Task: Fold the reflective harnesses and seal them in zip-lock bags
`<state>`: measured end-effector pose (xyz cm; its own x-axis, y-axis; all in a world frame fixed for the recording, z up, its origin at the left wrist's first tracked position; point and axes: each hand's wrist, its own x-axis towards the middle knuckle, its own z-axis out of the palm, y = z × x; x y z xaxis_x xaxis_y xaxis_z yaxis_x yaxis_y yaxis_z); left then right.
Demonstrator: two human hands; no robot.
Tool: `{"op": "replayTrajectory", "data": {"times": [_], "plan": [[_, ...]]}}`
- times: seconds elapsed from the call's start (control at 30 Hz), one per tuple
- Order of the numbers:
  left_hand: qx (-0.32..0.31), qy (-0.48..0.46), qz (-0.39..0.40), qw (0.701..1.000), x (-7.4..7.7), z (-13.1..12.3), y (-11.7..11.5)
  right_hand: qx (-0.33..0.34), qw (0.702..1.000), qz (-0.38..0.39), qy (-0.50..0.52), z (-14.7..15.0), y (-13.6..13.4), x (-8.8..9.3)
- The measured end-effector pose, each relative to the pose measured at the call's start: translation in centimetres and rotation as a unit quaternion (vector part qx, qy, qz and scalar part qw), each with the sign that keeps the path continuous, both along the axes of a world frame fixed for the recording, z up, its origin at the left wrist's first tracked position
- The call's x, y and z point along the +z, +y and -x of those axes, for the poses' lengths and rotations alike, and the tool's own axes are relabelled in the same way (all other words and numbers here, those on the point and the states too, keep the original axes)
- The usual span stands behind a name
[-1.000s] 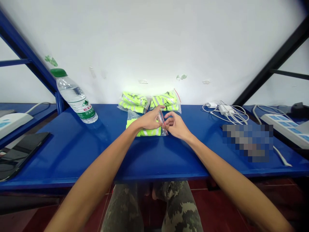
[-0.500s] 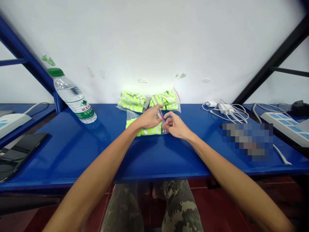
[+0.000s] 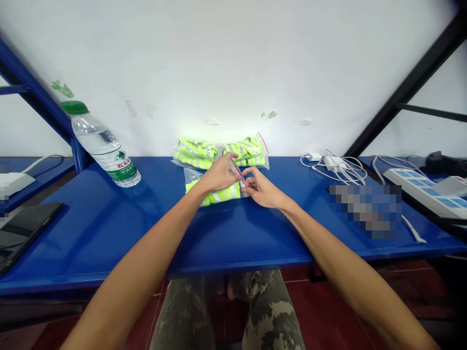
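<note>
A clear zip bag (image 3: 192, 175) with a folded neon-yellow reflective vest (image 3: 224, 194) inside lies on the blue table. My left hand (image 3: 221, 174) reaches over the bag, its thumb and fingers gripping the red-lined zip edge near the top. Lower on that same edge, my right hand (image 3: 260, 188) pinches the plastic between thumb and bent fingers. Behind my hands, against the wall, are two more bagged vests: a left one (image 3: 197, 151) and a right one (image 3: 246, 150), whose bag has a red strip at its edge.
A water bottle (image 3: 105, 146) with a green cap stands at the left, near a dark tablet-like device (image 3: 27, 233). To the right lie white cables with chargers (image 3: 335, 164), a pixelated flat object (image 3: 368, 209) and a power strip (image 3: 426, 192). Metal frame bars rise at both sides.
The whole view has shifted slightly, so everything sits a little further left. Both hands stay at the bag's zip edge, with my right fingers slightly closer to my left hand.
</note>
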<state>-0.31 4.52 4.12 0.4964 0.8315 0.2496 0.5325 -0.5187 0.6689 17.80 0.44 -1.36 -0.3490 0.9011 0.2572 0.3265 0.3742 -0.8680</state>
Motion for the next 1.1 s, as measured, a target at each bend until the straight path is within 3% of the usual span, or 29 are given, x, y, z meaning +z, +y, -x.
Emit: {"op": "replayTrajectory", "data": {"times": [0.2, 0.4, 0.6, 0.8, 0.93, 1.1], "plan": [[0.036, -0.097, 0.026, 0.994, -0.1, 0.6, 0.8, -0.023, 0.990, -0.008, -0.141, 0.0, -0.2, 0.7], [0.034, -0.102, -0.001, 0.994, -0.2, 0.3, 0.5, -0.050, 0.996, 0.014, -0.075, 0.4, -0.3, 0.7], [0.034, -0.088, -0.024, 0.995, 0.0, -0.6, -0.6, -0.082, 0.993, -0.055, -0.058, 0.7, -0.5, 0.5], [0.047, -0.110, -0.050, 0.992, -0.3, -1.4, -1.2, -0.109, 0.990, -0.064, -0.055, 1.1, -0.5, 0.2], [0.072, -0.054, -0.114, 0.989, -0.6, -1.9, -2.0, -0.122, 0.986, -0.082, -0.075, 1.3, -0.4, 0.0], [0.140, 0.012, -0.245, 0.959, -1.0, -2.1, -2.6, -0.189, 0.968, -0.117, -0.111, 1.1, 0.1, -0.5]]}}
